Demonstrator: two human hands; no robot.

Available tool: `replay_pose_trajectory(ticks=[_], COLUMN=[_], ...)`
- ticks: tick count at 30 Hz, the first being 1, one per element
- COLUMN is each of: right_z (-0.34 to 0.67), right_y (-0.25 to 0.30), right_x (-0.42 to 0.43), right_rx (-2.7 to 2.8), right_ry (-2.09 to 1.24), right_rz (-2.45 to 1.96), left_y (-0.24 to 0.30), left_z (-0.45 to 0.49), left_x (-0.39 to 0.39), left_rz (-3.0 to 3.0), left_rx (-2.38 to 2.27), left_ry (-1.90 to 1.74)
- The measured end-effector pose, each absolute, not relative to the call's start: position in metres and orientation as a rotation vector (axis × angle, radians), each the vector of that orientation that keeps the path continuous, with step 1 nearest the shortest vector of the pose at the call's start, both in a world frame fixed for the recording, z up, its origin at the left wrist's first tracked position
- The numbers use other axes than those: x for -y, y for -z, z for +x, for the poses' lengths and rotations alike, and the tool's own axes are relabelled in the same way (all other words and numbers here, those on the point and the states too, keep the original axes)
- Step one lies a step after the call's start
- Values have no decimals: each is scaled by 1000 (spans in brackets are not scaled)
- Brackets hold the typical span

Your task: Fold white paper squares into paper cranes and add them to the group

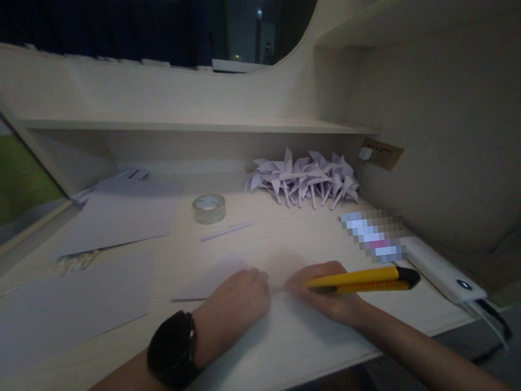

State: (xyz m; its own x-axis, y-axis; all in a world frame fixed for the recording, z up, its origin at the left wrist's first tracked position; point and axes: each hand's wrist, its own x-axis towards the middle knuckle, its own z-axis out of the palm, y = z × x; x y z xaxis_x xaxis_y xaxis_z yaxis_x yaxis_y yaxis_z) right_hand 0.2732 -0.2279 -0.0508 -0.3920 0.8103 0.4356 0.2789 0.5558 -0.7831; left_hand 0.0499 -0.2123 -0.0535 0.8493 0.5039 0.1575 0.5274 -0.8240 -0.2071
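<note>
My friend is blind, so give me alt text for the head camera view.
A person's right hand holds a yellow cutter over a pale desk, with the left hand over a piece of paper. Behind them are a roll of tape and a cluster of paper pinwheels.

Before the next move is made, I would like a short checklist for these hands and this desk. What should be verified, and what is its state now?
1. Cutter is held in the right hand: ok.
2. Left hand is out of the cutter's line: not ok, the yellow body lies in line with it.
3. Blade is in or out: cannot tell, the right hand and blur hide it.
4. Small sheet is pressed firmly: cannot tell, the left hand covers part of it.
5. Tape is clear of both hands: ok, it sits farther back.
6. Pinwheels are away from the cutter: ok, they lie at the back.
</note>
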Motion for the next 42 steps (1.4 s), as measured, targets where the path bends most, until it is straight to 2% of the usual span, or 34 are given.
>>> replay_pose_trajectory(ticks=[11, 42], right_z=[270, 270], right_y=[47, 50], right_x=[230, 228], right_rx=[1931, 1948], right_ry=[-777, -699], right_rz=[-916, -967], left_y=[48, 66], left_z=[59, 57], left_x=[228, 228], left_rz=[-2722, -2687], left_rx=[686, 667], left_ry=[-2, 96])
